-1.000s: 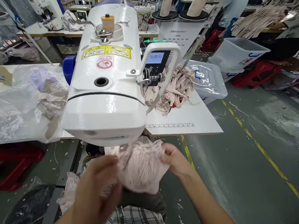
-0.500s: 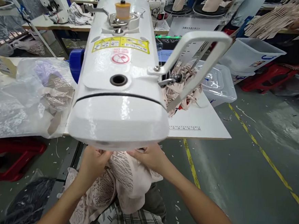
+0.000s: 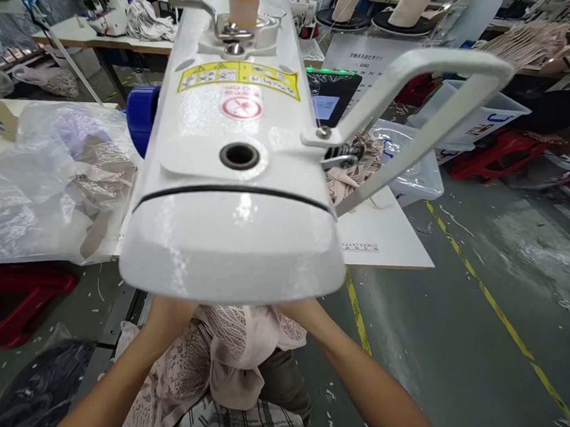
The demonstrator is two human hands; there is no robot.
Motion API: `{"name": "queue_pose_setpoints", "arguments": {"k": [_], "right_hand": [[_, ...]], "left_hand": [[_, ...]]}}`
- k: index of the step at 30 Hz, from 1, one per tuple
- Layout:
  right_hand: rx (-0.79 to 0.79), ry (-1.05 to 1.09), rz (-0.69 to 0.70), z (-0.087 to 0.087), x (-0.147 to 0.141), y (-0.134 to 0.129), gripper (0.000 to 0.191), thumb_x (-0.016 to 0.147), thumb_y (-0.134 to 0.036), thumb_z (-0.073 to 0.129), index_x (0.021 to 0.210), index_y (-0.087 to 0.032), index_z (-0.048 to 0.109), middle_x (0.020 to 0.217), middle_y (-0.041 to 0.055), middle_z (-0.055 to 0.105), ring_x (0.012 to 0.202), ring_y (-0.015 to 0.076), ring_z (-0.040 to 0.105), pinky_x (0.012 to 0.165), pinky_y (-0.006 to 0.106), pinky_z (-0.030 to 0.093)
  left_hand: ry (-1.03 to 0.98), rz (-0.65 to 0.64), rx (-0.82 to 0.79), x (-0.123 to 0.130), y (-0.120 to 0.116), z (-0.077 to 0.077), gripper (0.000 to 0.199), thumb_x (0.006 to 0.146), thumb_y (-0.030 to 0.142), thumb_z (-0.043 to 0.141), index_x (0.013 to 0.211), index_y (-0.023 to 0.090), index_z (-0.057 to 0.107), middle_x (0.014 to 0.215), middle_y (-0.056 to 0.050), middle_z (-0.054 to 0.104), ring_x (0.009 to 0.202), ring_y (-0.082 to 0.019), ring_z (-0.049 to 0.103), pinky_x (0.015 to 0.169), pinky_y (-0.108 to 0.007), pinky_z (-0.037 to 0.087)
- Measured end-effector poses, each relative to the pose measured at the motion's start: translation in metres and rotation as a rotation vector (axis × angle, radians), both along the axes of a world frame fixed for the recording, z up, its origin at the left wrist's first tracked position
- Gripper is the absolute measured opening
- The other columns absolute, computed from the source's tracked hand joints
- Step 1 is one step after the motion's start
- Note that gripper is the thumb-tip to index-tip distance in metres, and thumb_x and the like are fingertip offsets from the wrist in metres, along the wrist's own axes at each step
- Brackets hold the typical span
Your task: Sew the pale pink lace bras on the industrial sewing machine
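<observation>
The white sewing machine head (image 3: 234,236) fills the centre and hides the fingers of both hands. Below its lower left edge shows the back of my left hand (image 3: 173,313), beside pale pink lace fabric (image 3: 230,340). On the other side, my right hand (image 3: 300,311) reaches under the machine's front edge, at the upper right of that fabric. The lace piece hangs down over my lap, with a rounded lace part at its left. What the fingertips hold is out of sight.
Plastic bags (image 3: 37,190) cover the left of the table. Beige straps (image 3: 346,179) lie right of the machine, by a thread guard bar (image 3: 416,151). Clear bins (image 3: 410,164) stand beyond. A red stool (image 3: 20,299) is at lower left.
The machine head appears larger and nearer in view. Both hands have gone further beneath it, so the thumbs and fingers that showed before are now hidden. The fabric has shifted slightly with them.
</observation>
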State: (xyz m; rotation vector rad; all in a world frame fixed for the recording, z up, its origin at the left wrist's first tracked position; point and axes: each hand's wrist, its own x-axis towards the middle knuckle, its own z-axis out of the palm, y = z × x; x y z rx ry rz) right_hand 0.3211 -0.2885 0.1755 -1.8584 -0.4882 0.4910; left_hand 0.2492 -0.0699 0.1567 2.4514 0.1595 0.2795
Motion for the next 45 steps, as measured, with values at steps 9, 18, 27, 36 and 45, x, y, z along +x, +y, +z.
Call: {"name": "queue_pose_setpoints", "arguments": {"k": [9,18,27,36,45], "right_hand": [[0.022,0.009,-0.010,-0.030,-0.004,-0.006,0.043,0.087,-0.054,0.058,0.063,-0.020,0.052,0.061,-0.0010,0.049,0.061,0.0142,0.046,0.057,0.025,0.036],[0.098,0.085,-0.063,-0.046,-0.013,-0.025,0.044,0.088,-0.051,0.058,0.061,-0.019,0.044,0.060,-0.0043,0.040,0.056,0.0107,0.038,0.054,0.024,0.027],[0.135,0.072,-0.096,-0.056,-0.028,-0.040,0.046,0.091,-0.055,0.054,0.064,-0.019,0.045,0.063,-0.0037,0.043,0.057,0.0111,0.039,0.056,0.025,0.029],[-0.134,0.024,0.051,-0.039,-0.035,-0.089,0.044,0.094,-0.053,0.049,0.068,-0.019,0.048,0.066,-0.0027,0.046,0.062,0.0126,0.043,0.057,0.025,0.030],[-0.941,-0.163,-0.166,-0.103,-0.040,-0.196,0.032,0.090,-0.045,0.051,0.073,-0.020,0.061,0.076,0.0087,0.067,0.067,0.0235,0.061,0.060,0.031,0.041]], "left_hand": [[0.043,0.079,-0.037,-0.009,0.006,-0.009,0.028,0.090,0.041,0.049,0.080,0.019,0.064,0.077,-0.008,0.067,0.082,-0.026,0.066,0.079,-0.038,0.054],[0.125,-0.091,-0.365,-0.120,-0.042,-0.099,0.090,0.084,0.058,0.058,0.154,0.022,0.014,0.159,-0.018,0.024,0.146,-0.036,0.028,0.117,-0.054,0.032],[0.344,0.011,-0.310,-0.164,-0.078,-0.139,0.061,0.097,0.041,0.037,0.154,0.022,0.022,0.162,-0.015,0.022,0.151,-0.027,0.019,0.119,-0.049,0.031],[0.440,-0.241,-0.035,-0.157,0.053,-0.051,0.054,0.080,0.014,0.044,0.130,0.022,0.063,0.130,-0.008,0.067,0.121,-0.028,0.062,0.103,-0.042,0.051],[0.180,-0.430,0.383,-0.091,-0.031,-0.101,0.065,0.081,0.015,0.059,0.144,0.024,0.045,0.160,-0.013,0.031,0.149,-0.031,0.024,0.120,-0.056,0.022]]}}
